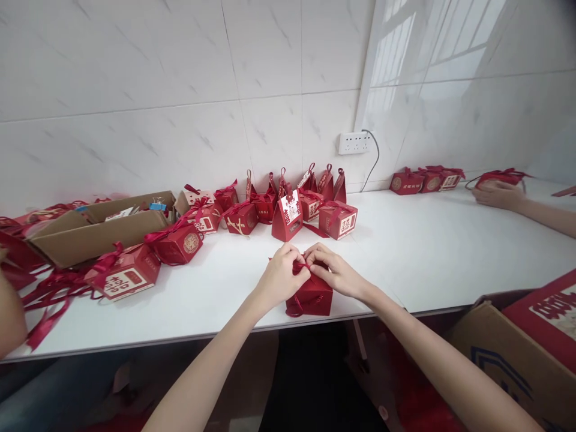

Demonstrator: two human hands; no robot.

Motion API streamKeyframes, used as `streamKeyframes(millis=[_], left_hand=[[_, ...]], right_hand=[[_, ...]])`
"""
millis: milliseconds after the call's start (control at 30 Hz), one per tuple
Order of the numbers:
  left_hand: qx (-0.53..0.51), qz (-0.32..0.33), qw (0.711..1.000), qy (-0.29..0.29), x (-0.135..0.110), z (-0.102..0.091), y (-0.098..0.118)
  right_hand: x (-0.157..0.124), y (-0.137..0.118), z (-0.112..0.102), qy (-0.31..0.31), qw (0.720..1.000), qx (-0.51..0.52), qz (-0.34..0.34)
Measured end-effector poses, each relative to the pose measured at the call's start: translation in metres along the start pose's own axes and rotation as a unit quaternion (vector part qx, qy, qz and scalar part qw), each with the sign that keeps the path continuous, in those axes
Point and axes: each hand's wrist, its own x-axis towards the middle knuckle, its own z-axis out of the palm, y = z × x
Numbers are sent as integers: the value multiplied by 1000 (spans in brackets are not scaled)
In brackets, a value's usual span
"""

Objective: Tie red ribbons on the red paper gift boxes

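A red gift box [315,299] with a cord on its front stands at the near edge of the white table. On top of it, both my hands meet at a red ribbon [302,267]. My left hand [284,273] pinches the ribbon from the left, thumb against fingers. From the right, my right hand [332,269] also has its fingertips closed on the ribbon. My fingers partly cover the box top, so the shape of the knot or bow cannot be made out. Just beyond my hands stands a red triangular box [287,223] with a white printed front.
Several ribboned gift boxes [338,219] stand along the wall behind. An open cardboard box [96,240] lies at left, beside loose ribbons [49,324]. A co-worker's hand [499,193] touches a red box at far right. Another cardboard box [490,342] stands lower right. A socket [353,143] is on the wall.
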Motion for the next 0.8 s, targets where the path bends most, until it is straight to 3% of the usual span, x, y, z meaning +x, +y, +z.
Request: streamKeyframes(millis=[167, 433, 667, 800], left_hand=[[-3, -16, 999, 29, -1, 5, 1], [0, -13, 1000, 10, -4, 2, 5], [33, -55, 998, 12, 1, 9, 11], [17, -42, 999, 1, -1, 9, 10]], right_hand=[[-1, 0, 0, 1, 1000, -6, -10], [-6, 2, 5, 53, 997, -48, 42], [-7, -2, 3, 61, 996, -60, 8], [-8, -4, -1, 47, 994, -95, -4]])
